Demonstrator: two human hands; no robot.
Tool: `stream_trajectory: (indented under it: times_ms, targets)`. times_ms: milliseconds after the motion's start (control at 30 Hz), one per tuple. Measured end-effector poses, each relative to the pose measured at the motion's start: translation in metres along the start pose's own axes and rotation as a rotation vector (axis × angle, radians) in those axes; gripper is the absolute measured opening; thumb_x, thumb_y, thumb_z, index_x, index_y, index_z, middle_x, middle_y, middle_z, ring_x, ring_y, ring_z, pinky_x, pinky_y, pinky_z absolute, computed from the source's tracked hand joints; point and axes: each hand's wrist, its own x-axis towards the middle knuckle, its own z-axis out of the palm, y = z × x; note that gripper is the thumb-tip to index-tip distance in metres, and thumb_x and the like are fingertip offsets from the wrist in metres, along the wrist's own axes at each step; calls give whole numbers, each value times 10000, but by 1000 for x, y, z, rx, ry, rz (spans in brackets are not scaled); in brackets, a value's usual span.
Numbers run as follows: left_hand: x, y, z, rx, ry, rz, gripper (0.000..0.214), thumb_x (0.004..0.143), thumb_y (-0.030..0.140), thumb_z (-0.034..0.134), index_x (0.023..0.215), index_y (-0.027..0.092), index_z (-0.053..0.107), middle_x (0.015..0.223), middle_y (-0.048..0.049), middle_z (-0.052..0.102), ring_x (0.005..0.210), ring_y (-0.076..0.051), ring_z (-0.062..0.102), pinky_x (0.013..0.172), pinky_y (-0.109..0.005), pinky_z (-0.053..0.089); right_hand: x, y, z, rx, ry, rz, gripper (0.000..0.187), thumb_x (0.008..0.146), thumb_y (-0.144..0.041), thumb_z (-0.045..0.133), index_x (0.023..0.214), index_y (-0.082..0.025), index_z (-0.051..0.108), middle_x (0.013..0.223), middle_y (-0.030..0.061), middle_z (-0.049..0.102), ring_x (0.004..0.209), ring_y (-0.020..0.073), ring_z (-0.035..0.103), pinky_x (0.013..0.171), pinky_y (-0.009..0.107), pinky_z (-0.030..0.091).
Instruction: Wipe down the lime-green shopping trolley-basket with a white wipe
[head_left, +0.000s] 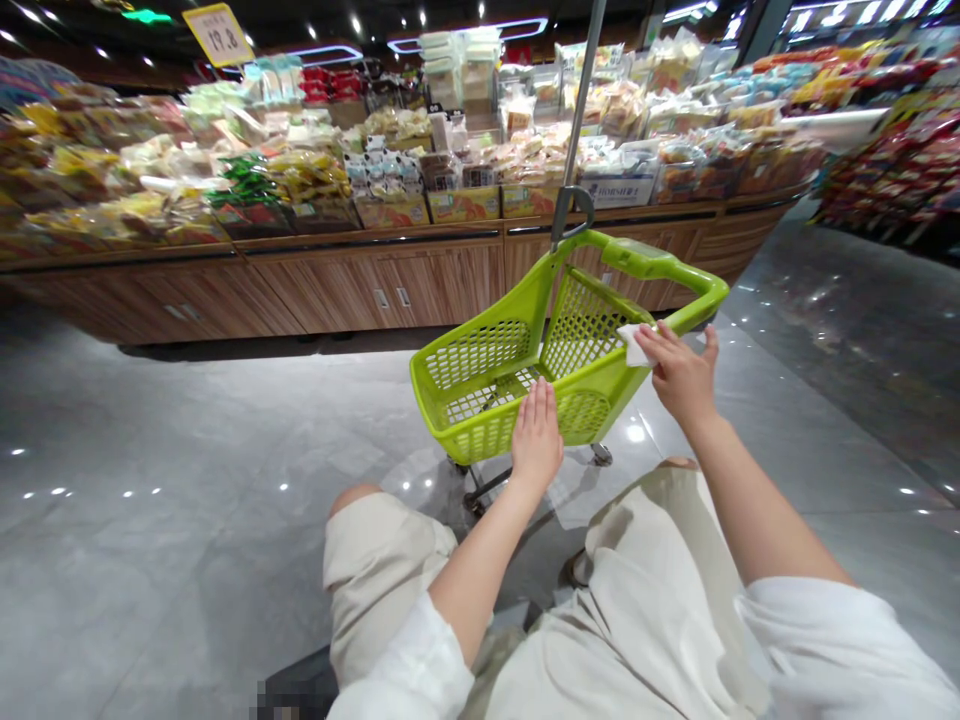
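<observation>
Wooden-fronted display counter (375, 285) is standing ahead under bagged snacks (285, 170); lime-green plastic lattice basket-trolley (517, 380) is standing on polished grey floor (225, 450), likely light and stiff, best taken by its looped green handle (675, 262). Open left hand (536, 440) is lying flat against the near rim, gripping nothing; right hand (675, 375) is pinching a soft white tissue (636, 345), its far edge partly hidden behind the fingers.
</observation>
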Motion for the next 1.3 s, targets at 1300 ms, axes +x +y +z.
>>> stream_trajectory:
  times_ms: [1300]
  targets:
    - [-1, 7, 0, 13, 5, -42, 816, 802, 121, 515, 1539, -5, 186, 1635, -195, 199, 1530, -256, 139, 1250, -406, 204, -29, -105, 29, 108, -147, -232, 599, 868, -32, 386, 1414, -251, 504, 1434, 65, 559, 1360, 199, 495, 1213, 527, 115]
